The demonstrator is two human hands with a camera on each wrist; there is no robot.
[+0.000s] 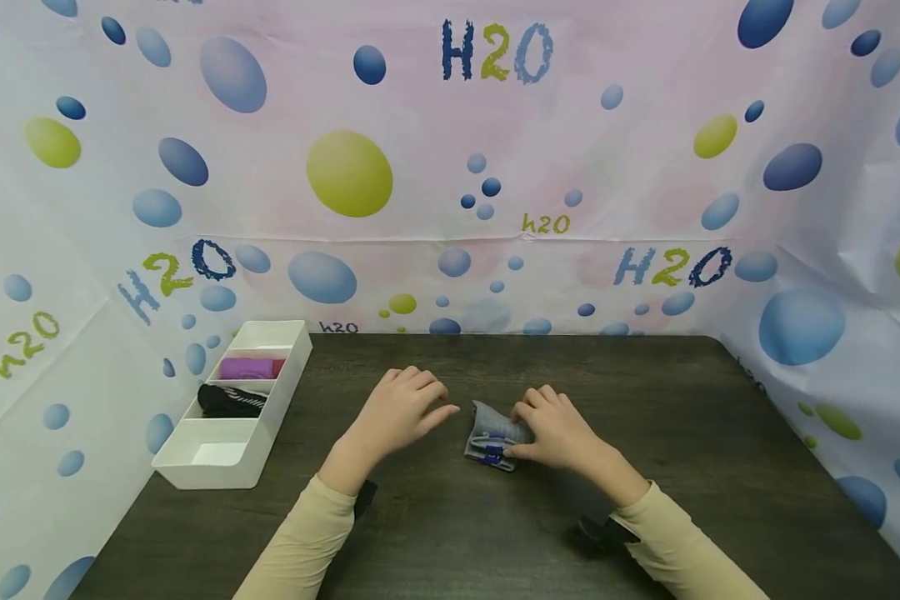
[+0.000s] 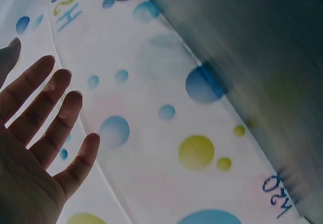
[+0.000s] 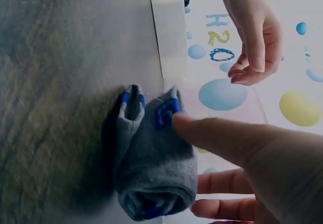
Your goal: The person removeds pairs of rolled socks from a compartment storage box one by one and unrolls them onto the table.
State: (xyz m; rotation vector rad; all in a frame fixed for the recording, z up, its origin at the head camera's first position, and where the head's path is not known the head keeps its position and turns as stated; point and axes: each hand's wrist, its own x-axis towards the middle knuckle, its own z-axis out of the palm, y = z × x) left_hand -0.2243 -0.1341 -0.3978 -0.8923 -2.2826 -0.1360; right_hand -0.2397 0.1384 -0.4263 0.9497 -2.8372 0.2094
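Observation:
A pair of grey socks point(image 1: 487, 423), partly rolled up, lies at the middle of the dark table, with blue patches near the cuffs. My right hand point(image 1: 560, 429) holds it from the right: in the right wrist view the thumb point(image 3: 217, 135) presses by a blue patch on the socks point(image 3: 156, 158), and the fingers are on the far side of the roll. To the left of the socks my left hand point(image 1: 401, 410) hovers apart from them. Its fingers are spread and relaxed, with nothing in them, as the left wrist view shows point(image 2: 43, 128).
At the left of the table stands a white box point(image 1: 277, 437) with three compartments. A purple rolled bundle point(image 1: 247, 368) is in the back one, and a black bundle with white stripes point(image 1: 231, 402) is in the middle one. A patterned sheet point(image 1: 420, 108) walls the table's back and sides.

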